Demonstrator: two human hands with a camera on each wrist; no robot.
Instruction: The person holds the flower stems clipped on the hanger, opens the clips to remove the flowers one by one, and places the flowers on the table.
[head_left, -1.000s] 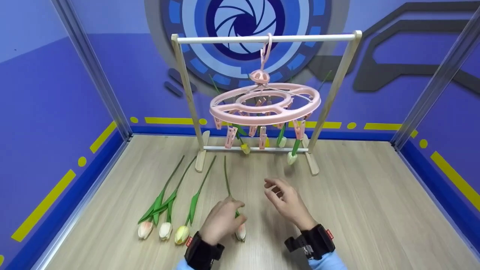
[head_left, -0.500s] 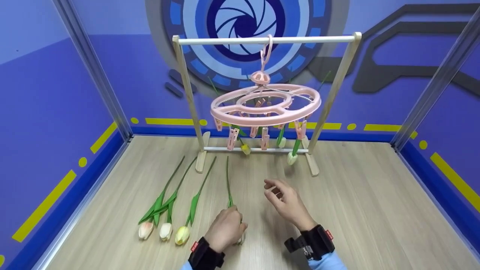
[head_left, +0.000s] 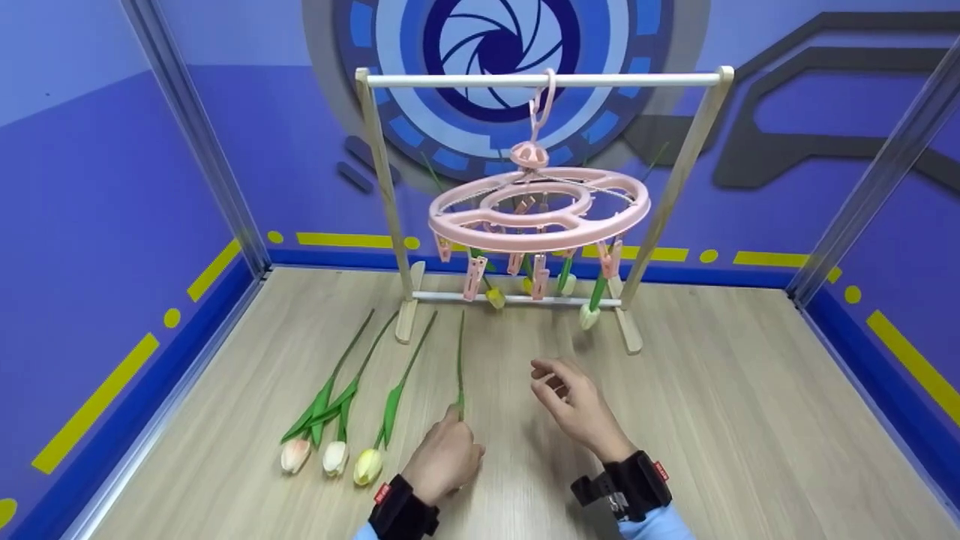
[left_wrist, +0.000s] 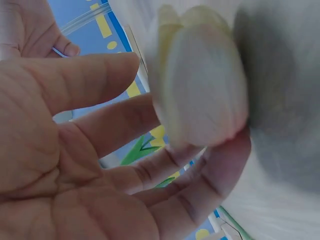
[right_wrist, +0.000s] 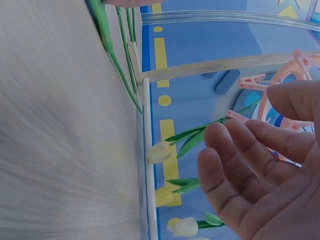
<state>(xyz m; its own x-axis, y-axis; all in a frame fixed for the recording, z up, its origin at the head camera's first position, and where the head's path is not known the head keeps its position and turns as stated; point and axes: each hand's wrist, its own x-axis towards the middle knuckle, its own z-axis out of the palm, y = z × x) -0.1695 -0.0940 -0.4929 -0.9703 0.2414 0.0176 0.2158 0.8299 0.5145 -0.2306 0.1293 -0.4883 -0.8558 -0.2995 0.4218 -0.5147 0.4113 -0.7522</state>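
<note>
My left hand (head_left: 442, 454) curls over an artificial tulip (head_left: 460, 360) lying on the table, its stem reaching toward the back. In the left wrist view that tulip's pale bloom (left_wrist: 200, 80) fills the space by the curled fingers, with the thumb beside the petals; its stem is hidden there. To the left lie three more tulips: a pinkish one (head_left: 295, 456), a white one (head_left: 335, 457) and a yellow one (head_left: 367, 466). My right hand (head_left: 577, 409) hovers with loosely bent fingers and holds nothing, as the right wrist view also shows.
Behind the hands stands a wooden rack (head_left: 678, 180) with a white top bar. A pink round clip hanger (head_left: 540, 238) hangs from it by a hook. Several tulips hang bloom-down in its clips, a white tulip (head_left: 589, 316) nearest. Printed blue walls (head_left: 225, 187) enclose the table.
My left hand has come down over the tulip and curled round it, hiding its bloom in the head view. The stem has shifted slightly right. My right hand has stayed in place.
</note>
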